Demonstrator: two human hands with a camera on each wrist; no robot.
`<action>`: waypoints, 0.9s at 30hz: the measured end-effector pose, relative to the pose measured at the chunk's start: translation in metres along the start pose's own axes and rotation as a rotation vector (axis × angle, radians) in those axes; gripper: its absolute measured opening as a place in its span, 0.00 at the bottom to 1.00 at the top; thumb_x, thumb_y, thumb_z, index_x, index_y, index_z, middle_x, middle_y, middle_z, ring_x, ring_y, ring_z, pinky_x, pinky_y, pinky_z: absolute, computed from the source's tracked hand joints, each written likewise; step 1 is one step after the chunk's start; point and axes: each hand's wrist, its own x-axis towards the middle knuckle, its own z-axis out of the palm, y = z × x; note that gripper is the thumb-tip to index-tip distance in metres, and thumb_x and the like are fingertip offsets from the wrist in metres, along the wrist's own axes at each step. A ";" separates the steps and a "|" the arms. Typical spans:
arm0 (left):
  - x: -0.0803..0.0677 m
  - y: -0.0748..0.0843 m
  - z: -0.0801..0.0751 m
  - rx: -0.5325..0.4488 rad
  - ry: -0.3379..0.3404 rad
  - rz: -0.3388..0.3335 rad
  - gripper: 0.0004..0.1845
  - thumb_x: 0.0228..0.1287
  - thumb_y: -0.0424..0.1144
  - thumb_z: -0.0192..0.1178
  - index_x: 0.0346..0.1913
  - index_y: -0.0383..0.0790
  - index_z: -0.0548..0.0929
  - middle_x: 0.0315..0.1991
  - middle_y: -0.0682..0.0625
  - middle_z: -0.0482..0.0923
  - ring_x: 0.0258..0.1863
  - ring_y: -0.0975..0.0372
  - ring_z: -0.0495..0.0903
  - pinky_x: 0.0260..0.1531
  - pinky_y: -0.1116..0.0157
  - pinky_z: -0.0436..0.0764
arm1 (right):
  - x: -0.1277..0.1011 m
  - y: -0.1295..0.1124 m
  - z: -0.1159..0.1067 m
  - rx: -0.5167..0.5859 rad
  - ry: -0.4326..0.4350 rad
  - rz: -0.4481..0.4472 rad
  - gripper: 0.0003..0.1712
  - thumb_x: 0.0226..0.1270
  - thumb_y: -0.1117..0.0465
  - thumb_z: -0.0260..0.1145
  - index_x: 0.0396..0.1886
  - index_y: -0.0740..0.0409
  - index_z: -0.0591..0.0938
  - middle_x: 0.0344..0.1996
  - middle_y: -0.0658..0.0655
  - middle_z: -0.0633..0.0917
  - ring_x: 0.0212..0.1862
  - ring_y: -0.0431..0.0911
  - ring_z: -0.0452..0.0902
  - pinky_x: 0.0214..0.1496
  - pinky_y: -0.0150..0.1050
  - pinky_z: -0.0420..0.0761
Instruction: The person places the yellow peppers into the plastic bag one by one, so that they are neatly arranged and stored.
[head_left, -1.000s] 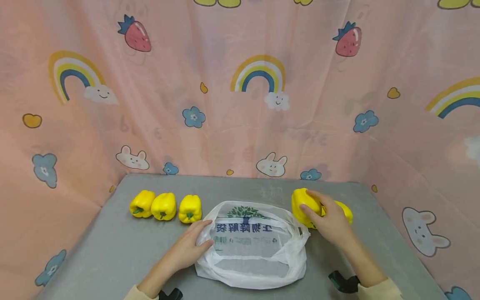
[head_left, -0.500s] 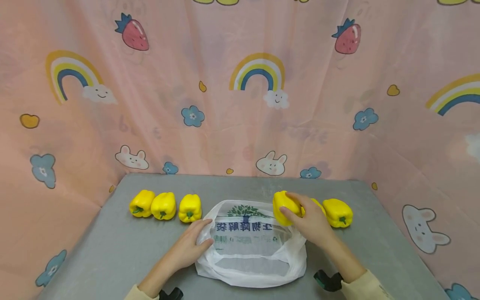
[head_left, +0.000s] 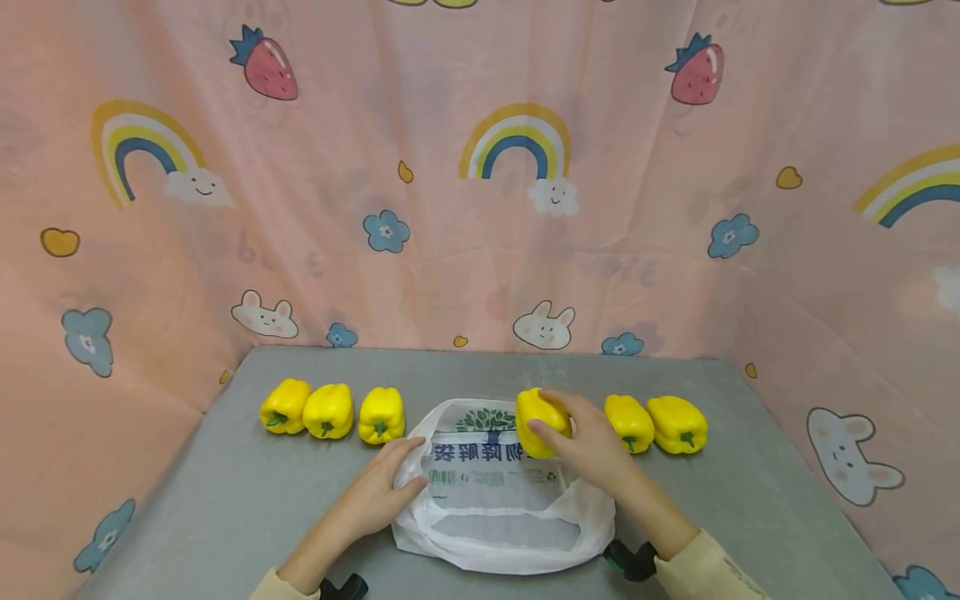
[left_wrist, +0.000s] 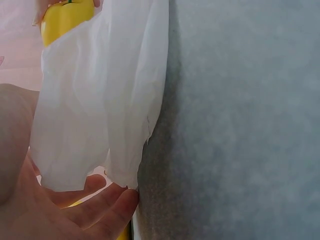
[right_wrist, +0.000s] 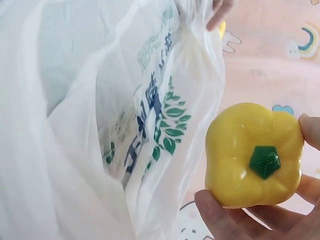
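Note:
A white plastic bag point(head_left: 502, 500) with blue print and a green tree lies open on the grey table point(head_left: 225, 500). My right hand point(head_left: 581, 442) grips a yellow bell pepper point(head_left: 536, 417) above the bag's far rim; in the right wrist view the pepper point(right_wrist: 255, 155) shows its green stem beside the bag point(right_wrist: 100, 125). My left hand point(head_left: 375, 492) holds the bag's left rim, fingers curled under the plastic point(left_wrist: 100, 110) in the left wrist view. Three yellow peppers point(head_left: 330, 410) sit in a row to the left and two peppers point(head_left: 656, 422) to the right.
A pink curtain point(head_left: 480, 183) printed with rainbows, strawberries and rabbits closes in the table at the back and both sides. Bare grey tabletop lies in front of the peppers on the left and right.
My right hand has carried one yellow pepper leftward from the right-hand group to above the bag's far rim. The left hand and the bag have stayed put.

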 end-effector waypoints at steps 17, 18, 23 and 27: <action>-0.001 0.001 0.001 0.000 -0.008 -0.014 0.30 0.70 0.44 0.65 0.72 0.44 0.72 0.71 0.42 0.68 0.70 0.44 0.67 0.68 0.39 0.64 | 0.002 -0.020 0.034 0.035 -0.074 0.036 0.34 0.68 0.40 0.68 0.69 0.50 0.77 0.66 0.53 0.78 0.67 0.55 0.72 0.67 0.58 0.73; -0.001 0.001 0.001 0.002 -0.007 -0.013 0.30 0.70 0.44 0.65 0.72 0.44 0.73 0.71 0.42 0.68 0.70 0.44 0.67 0.68 0.39 0.64 | 0.002 -0.021 0.036 0.042 -0.079 0.034 0.34 0.68 0.41 0.68 0.69 0.50 0.77 0.66 0.54 0.78 0.67 0.55 0.72 0.67 0.58 0.73; -0.002 0.001 0.002 0.005 0.004 -0.007 0.29 0.69 0.42 0.66 0.71 0.43 0.73 0.70 0.42 0.69 0.69 0.44 0.68 0.68 0.40 0.65 | 0.005 -0.025 0.044 0.076 -0.111 0.038 0.35 0.69 0.40 0.67 0.70 0.51 0.76 0.67 0.54 0.78 0.65 0.54 0.74 0.65 0.57 0.75; -0.001 0.002 0.002 0.006 0.010 -0.013 0.29 0.69 0.42 0.66 0.71 0.42 0.73 0.70 0.42 0.69 0.70 0.44 0.68 0.69 0.40 0.64 | 0.009 -0.028 0.047 0.106 -0.115 0.047 0.35 0.69 0.39 0.67 0.70 0.51 0.76 0.66 0.54 0.78 0.64 0.53 0.75 0.64 0.56 0.77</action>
